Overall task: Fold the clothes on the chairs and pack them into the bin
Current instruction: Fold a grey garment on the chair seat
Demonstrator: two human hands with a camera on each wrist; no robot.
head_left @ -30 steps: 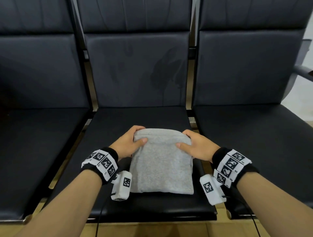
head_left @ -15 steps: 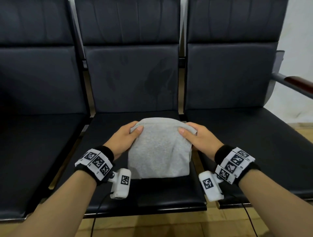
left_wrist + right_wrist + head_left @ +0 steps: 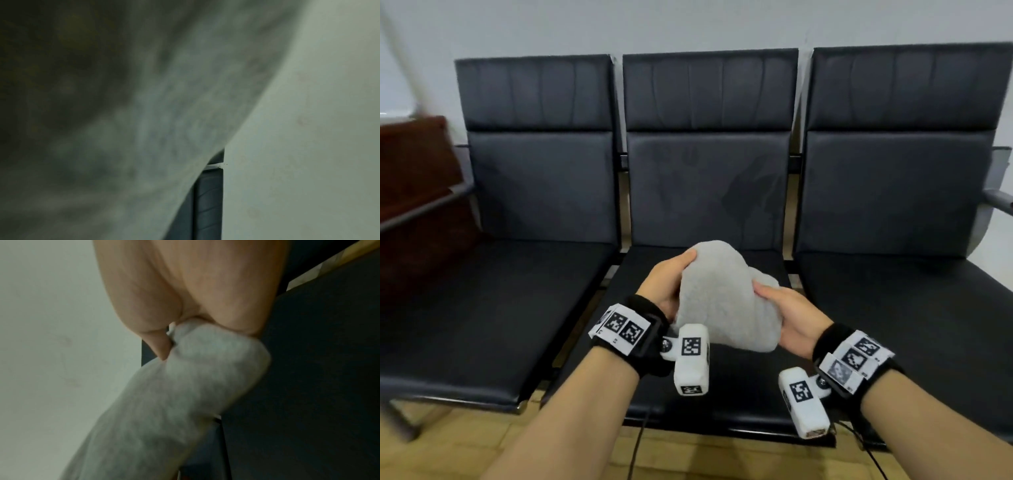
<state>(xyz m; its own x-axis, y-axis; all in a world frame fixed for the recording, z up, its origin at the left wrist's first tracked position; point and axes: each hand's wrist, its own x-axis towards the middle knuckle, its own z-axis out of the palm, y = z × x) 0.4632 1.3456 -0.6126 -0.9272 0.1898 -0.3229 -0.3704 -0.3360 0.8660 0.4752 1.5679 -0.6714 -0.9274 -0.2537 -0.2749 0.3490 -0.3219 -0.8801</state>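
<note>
A folded grey garment (image 3: 726,298) hangs in the air above the middle chair seat (image 3: 722,387), bent into a hump. My left hand (image 3: 671,284) grips its left edge, thumb on top. My right hand (image 3: 787,315) grips its right edge from the side, fingers under the cloth. In the right wrist view my right hand (image 3: 185,318) pinches the grey garment (image 3: 174,402), which droops below it. The left wrist view is nearly filled by blurred grey garment (image 3: 144,129); my left hand does not show there. No bin is in view.
Three black padded chairs stand in a row against a pale wall (image 3: 688,24): left chair (image 3: 517,291), middle, right chair (image 3: 911,291). A metal armrest (image 3: 996,202) sticks out at far right. Dark wooden furniture (image 3: 410,192) stands at the left. Wooden floor (image 3: 465,445) lies below.
Both hands lifted the folded grey garment off the middle seat and toward me; it now bends between them. The head view has tilted up, showing the wall above the chairs.
</note>
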